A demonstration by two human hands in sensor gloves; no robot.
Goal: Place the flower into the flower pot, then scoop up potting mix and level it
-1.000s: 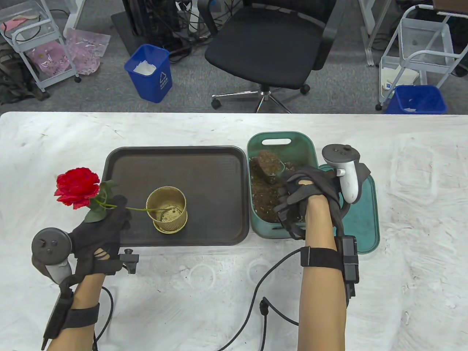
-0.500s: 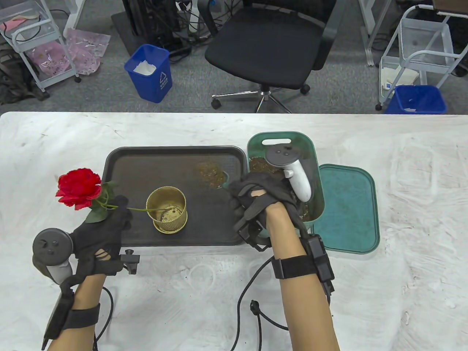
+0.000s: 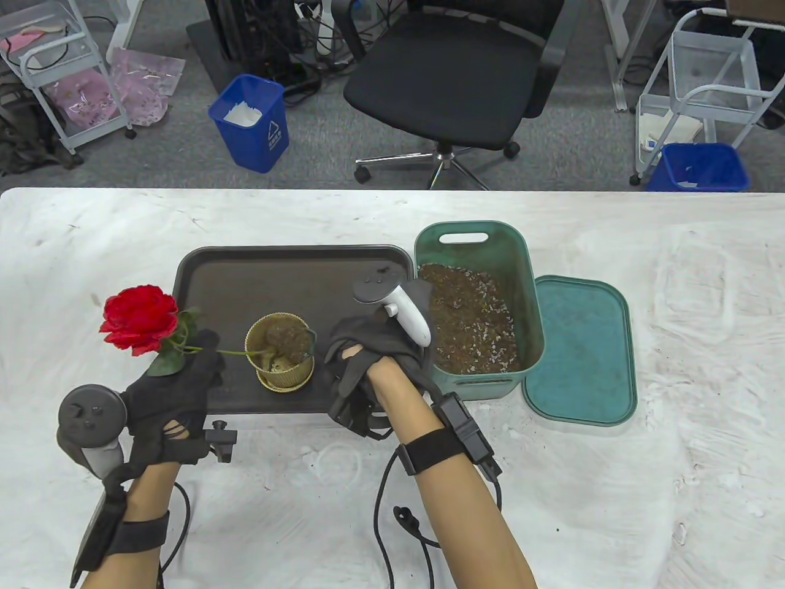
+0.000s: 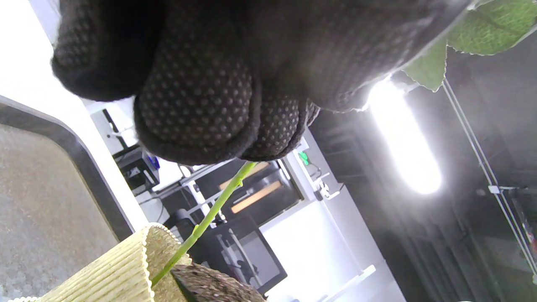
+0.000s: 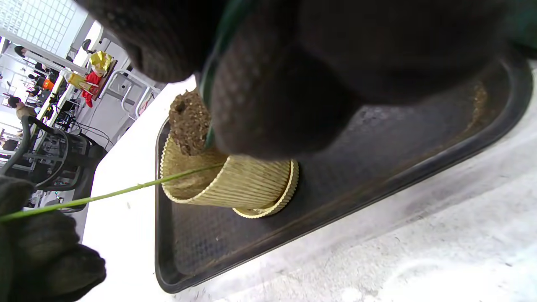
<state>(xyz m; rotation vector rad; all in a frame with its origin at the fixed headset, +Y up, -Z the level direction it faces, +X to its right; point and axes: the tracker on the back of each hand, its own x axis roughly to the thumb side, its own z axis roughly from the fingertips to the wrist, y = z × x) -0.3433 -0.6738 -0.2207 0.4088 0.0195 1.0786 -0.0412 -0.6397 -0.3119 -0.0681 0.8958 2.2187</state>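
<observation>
A red rose (image 3: 138,316) leans left, its green stem (image 3: 236,352) running down into the ribbed gold flower pot (image 3: 280,368) on the dark tray (image 3: 294,276). My left hand (image 3: 196,359) pinches the stem just left of the pot; the left wrist view shows its fingertips (image 4: 197,105) closed on the stem (image 4: 205,222). My right hand (image 3: 346,362), right of the pot, grips a green scoop (image 5: 222,37). The scoop's load of brown potting mix (image 3: 287,336) sits over the pot's mouth, as in the right wrist view (image 5: 188,121). The scoop bowl is mostly hidden.
A green bin (image 3: 478,232) of potting mix stands right of the tray, with its lid (image 3: 579,350) flat on the table beside it. Cables trail near the table's front edge. An office chair, blue bins and wire carts stand on the floor beyond the table.
My right hand has carried the loaded scoop left from the green bin, across the tray, to the pot's mouth. The left hand and rose have barely moved.
</observation>
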